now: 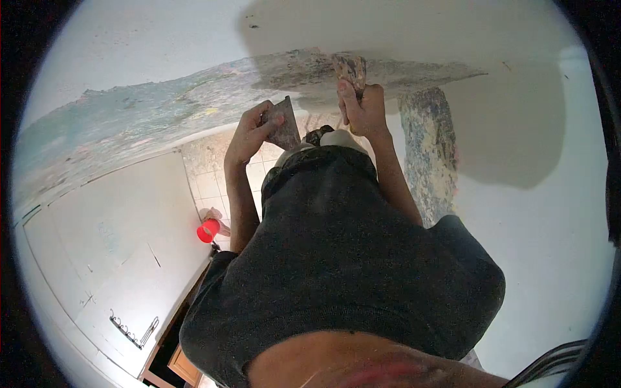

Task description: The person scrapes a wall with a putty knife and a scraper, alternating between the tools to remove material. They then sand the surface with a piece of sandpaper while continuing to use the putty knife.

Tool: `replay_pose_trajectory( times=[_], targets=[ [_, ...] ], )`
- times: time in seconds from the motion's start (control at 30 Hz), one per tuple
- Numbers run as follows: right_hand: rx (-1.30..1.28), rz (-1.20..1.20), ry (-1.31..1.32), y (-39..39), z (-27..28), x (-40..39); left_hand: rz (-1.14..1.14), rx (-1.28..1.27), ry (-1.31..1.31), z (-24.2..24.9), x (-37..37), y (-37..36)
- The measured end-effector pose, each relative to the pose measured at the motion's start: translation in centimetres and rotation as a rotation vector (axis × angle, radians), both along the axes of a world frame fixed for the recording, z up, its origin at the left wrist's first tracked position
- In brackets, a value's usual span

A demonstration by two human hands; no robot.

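Observation:
My left hand [247, 137] is closed around a wide, flat metal putty knife [284, 128], its grey blade smeared and tilted upward in front of my body. Higher and to the right, my right hand [367, 111] grips a scraper [350, 67] crusted with pale and dark residue. Its end overlaps a rough, patchy grey-blue band [194, 94] on the white wall. Most of both handles is hidden by my fingers.
Another rough, mottled strip [428, 152] runs down the wall beside my right forearm. A red container [207, 231] is low on the left, near the tiled floor [208, 184]. A white door [116, 239] with a hook rack [132, 330] stands at left.

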State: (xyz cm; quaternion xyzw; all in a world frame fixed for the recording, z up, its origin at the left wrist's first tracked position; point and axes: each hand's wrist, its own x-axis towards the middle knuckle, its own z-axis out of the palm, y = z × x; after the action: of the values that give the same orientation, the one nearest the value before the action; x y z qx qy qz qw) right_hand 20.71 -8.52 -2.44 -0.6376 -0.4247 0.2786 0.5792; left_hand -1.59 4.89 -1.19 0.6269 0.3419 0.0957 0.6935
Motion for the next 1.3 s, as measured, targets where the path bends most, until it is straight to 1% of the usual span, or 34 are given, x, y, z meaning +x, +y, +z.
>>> replay_pose_trajectory(
  times=[0.1,0.2,0.3,0.4,0.5,0.6,0.7,0.77,0.9,0.97,1.0,1.1,1.2,1.3],
  targets=[
    [0.041,-0.05,0.039,0.3,-1.1,-0.2,-0.005,0.046,0.021,0.0,0.1,0.1],
    [-0.009,-0.017,0.0,0.3,0.0,-0.4,0.02,-0.053,0.005,0.7,0.6,-0.3],
    [-0.087,-0.035,0.072,-0.1,0.3,-0.7,-0.032,0.0,0.012,0.4,0.6,0.0],
    [0.003,-0.021,0.019,0.3,0.6,-0.7,-0.022,-0.034,0.019,0.3,0.7,0.0],
    [-0.03,-0.028,0.062,0.0,0.5,-0.8,-0.005,-0.032,0.0,0.4,0.8,-0.2],
    [0.007,-0.047,0.064,0.3,-0.1,-1.1,-0.041,-0.037,-0.011,0.2,0.4,0.2],
    [0.01,0.006,0.084,0.4,0.5,-1.2,-0.044,0.0,0.045,0.3,0.2,0.2],
    [-0.016,-0.016,0.101,0.5,-1.0,-1.3,-0.048,-0.023,0.025,-0.4,0.0,0.4],
    [-0.06,-0.01,0.153,0.4,0.7,-1.9,-0.005,-0.013,0.013,0.3,-0.1,0.3],
    [-0.024,0.003,0.177,0.0,-1.7,-1.6,-0.017,-0.002,0.017,-0.2,-0.6,0.4],
    [0.006,0.009,0.179,0.5,-1.0,-1.4,0.018,-0.018,0.029,0.2,-0.3,0.0],
    [-0.02,-0.049,0.301,0.5,1.4,-2.4,0.007,-0.001,-0.001,0.3,-0.7,0.1],
    [-0.016,-0.006,0.256,0.2,0.5,-2.0,-0.017,-0.038,-0.005,-0.1,-0.8,0.2],
    [-0.041,-0.047,0.28,0.4,0.8,-2.5,0.007,-0.06,-0.005,0.4,-0.6,0.1]
  ],
)
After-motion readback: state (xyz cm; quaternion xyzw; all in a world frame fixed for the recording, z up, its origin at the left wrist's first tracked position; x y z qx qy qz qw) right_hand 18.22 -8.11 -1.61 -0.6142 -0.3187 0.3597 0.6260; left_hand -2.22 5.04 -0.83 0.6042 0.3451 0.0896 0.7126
